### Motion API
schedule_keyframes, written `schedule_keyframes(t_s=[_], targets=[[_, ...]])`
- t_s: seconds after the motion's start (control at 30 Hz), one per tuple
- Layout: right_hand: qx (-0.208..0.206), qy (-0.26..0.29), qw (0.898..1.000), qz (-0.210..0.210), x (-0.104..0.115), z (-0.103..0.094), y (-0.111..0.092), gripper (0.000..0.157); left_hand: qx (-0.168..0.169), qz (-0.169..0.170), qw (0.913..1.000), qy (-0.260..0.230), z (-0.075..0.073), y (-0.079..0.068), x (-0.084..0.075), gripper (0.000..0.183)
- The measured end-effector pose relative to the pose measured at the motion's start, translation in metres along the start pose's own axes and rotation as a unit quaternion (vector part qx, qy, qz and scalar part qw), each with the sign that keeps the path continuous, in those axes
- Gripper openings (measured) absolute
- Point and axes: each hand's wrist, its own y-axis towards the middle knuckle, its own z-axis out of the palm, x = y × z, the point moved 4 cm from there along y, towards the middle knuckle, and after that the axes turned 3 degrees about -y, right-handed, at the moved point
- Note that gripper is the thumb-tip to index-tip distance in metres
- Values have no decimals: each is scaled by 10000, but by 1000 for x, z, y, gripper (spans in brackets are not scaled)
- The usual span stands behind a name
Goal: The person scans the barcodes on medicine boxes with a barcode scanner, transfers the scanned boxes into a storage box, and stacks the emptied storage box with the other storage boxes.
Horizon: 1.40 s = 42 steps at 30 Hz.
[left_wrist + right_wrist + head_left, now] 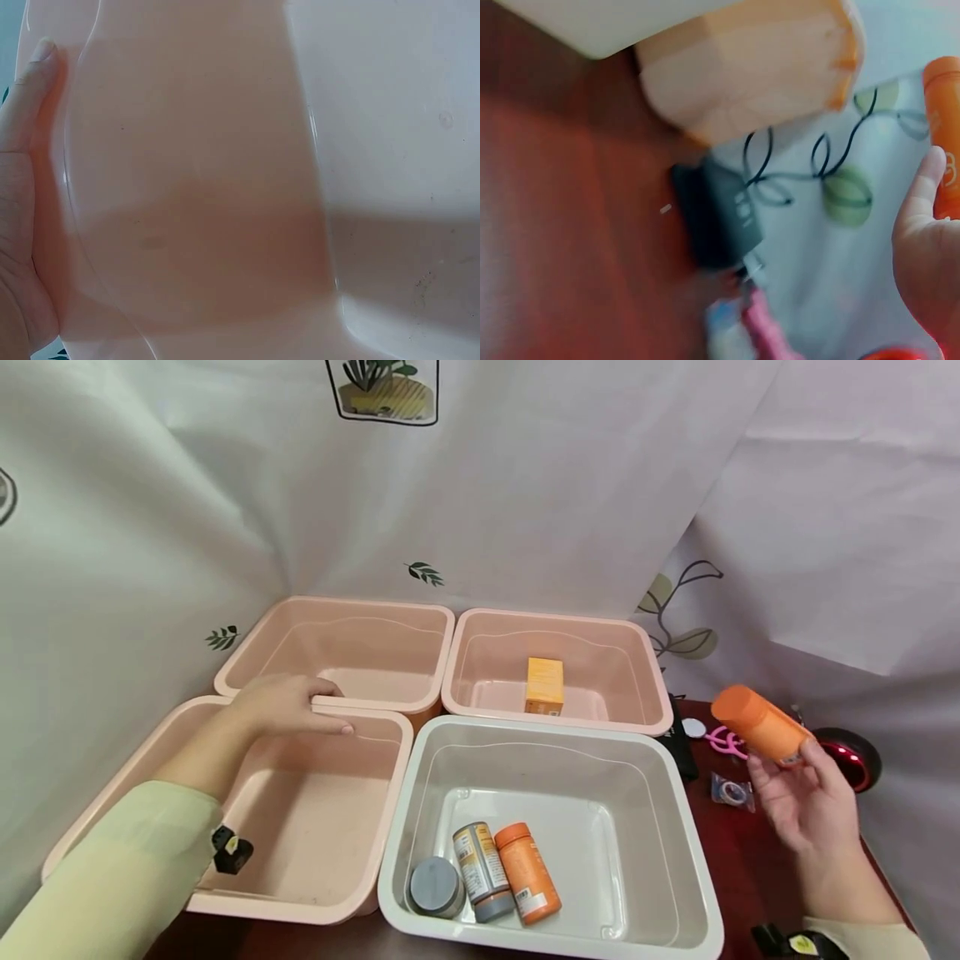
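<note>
My right hand [813, 797] grips an orange bottle [761, 722] by its lower end, raised above the right side of the table and tilted to the left. In the right wrist view the thumb lies along the orange bottle [946, 142]. My left hand [281, 706] holds the far rim of the front left pink bin [315, 827], thumb on its inner wall and fingers over the edge. The left wrist view shows that thumb [34, 82] against the wall; the other fingers are mostly hidden. In the grey-white bin [637, 827] lie another orange bottle [527, 868], a grey-and-yellow can [482, 864] and a grey-lidded container [436, 887].
A yellow-orange box [544, 685] stands in the back right pink bin [555, 621]. The back left pink bin [360, 647] adjoins it. Right of the bins are a black box [716, 214], a pink stethoscope-like item [724, 741], a small packet [732, 793] and a round black-and-red object [847, 758]. A printed sheet hangs behind.
</note>
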Motion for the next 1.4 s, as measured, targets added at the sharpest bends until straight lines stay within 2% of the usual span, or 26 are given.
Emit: schedule_keyframes(t_s=[0.1, 0.23, 0.37, 0.57, 0.73, 0.8, 0.97, 1.03, 1.1, 1.17, 1.33, 1.4], targets=[[447, -735, 9963, -82, -1, 27, 18, 38, -17, 24, 10000, 0, 0, 1, 0, 59], [758, -1660, 9829, -237, -6, 57, 39, 39, -13, 31, 10000, -3, -1, 2, 0, 59], [805, -2570, 9620, -450, -15, 81, 51, 39, 14, 10, 10000, 7, -1, 4, -1, 60], [1033, -3650, 9246, -351, -35, 111, 66, 40, 65, 58, 10000, -42, 0, 8, -2, 61], [926, -4809, 8717, -162, -48, 132, 80, 40, 66, 59, 10000, -26, -1, 9, -3, 61], [990, -5254, 8451, 6, -53, 140, 86, 41, 71, 66, 9999, -47, -1, 8, -2, 61], [1192, -6291, 7680, 160, -69, 167, 105, 44, 36, -4, 10000, -89, -5, 1, 2, 60], [1202, -6536, 7471, 164, -78, 178, 113, 45, 11, -48, 10000, -51, -6, -3, 4, 59], [1185, -6653, 7369, 198, -85, 189, 119, 48, 7, -64, 10000, -30, -7, -4, 6, 59], [1192, -6701, 7323, 217, -92, 199, 125, 49, 7, -47, 10000, -39, -6, -4, 7, 59], [1432, -6553, 7408, 365, -111, 215, 136, 50, 8, 16, 9999, -126, -1, 0, 4, 59], [1546, -6554, 7380, 438, -120, 219, 138, 48, 29, 30, 9999, -153, 0, 1, 1, 58]])
